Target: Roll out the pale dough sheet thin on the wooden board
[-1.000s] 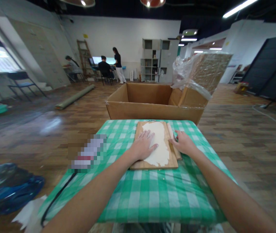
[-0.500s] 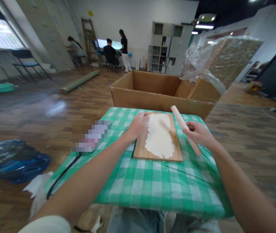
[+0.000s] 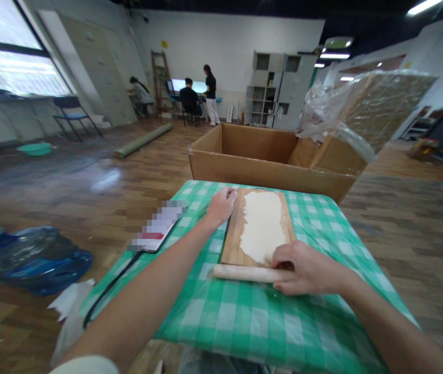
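A thin, ragged-edged sheet of pale dough [image 3: 262, 223] lies flat on a wooden cutting board [image 3: 232, 249]. My left hand [image 3: 222, 206] has its fingers curled around the board's far left edge. In my right hand [image 3: 303, 267] is the right end of a wooden rolling pin [image 3: 240, 273], pinched between thumb and fingers. The pin lies crosswise along the board's near edge, on the tablecloth side. The fingertips of my right hand are close to the dough's near end; whether they touch it I cannot tell.
A green checked cloth [image 3: 205, 306] covers the table. At left lies a blurred phone-like device [image 3: 159, 228] with a black cable. Beyond the table stands a large open cardboard box [image 3: 268, 169]. A big water bottle [image 3: 34, 259] lies on the floor; people are in the background.
The rolling pin has moved from the board's right side to its near edge, turned crosswise by my right hand. My left hand has shifted off the dough's edge onto the board's edge.
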Demonstrator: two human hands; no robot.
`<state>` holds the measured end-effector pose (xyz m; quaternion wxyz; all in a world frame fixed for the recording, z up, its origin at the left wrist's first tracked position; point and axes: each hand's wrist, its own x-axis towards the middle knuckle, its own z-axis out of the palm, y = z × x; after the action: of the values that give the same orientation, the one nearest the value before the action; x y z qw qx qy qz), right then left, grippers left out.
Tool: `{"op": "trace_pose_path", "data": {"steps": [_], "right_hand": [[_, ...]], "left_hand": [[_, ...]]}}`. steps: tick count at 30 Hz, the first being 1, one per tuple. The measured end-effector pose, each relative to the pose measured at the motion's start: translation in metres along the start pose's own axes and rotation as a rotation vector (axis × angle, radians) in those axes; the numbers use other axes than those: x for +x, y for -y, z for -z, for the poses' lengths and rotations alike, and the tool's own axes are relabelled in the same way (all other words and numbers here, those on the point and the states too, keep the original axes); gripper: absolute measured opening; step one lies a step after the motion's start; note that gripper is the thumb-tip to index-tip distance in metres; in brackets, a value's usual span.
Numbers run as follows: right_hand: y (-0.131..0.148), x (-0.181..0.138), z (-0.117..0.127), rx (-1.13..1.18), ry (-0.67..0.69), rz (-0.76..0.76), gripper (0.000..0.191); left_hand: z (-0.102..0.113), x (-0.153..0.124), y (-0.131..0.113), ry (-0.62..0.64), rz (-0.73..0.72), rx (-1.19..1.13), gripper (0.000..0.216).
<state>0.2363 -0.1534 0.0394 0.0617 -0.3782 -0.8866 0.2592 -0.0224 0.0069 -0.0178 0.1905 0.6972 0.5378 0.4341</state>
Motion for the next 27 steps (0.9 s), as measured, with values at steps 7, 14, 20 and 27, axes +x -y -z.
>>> {"op": "trace_pose_path", "data": {"steps": [7, 14, 20, 27], "right_hand": [[0.005, 0.001, -0.011, -0.060, -0.008, -0.081, 0.018], [0.000, 0.004, -0.016, -0.167, -0.051, -0.078, 0.028], [-0.006, 0.004, -0.013, -0.154, -0.086, -0.076, 0.042], [-0.056, 0.008, 0.003, -0.024, -0.549, -0.224, 0.038]], "left_hand": [[-0.001, 0.001, 0.005, 0.006, 0.022, 0.013, 0.029], [-0.002, 0.001, 0.007, 0.018, 0.001, 0.043, 0.029], [-0.001, -0.003, 0.002, 0.037, -0.011, 0.073, 0.023], [-0.001, 0.000, 0.001, 0.038, 0.151, -0.024, 0.022]]}}
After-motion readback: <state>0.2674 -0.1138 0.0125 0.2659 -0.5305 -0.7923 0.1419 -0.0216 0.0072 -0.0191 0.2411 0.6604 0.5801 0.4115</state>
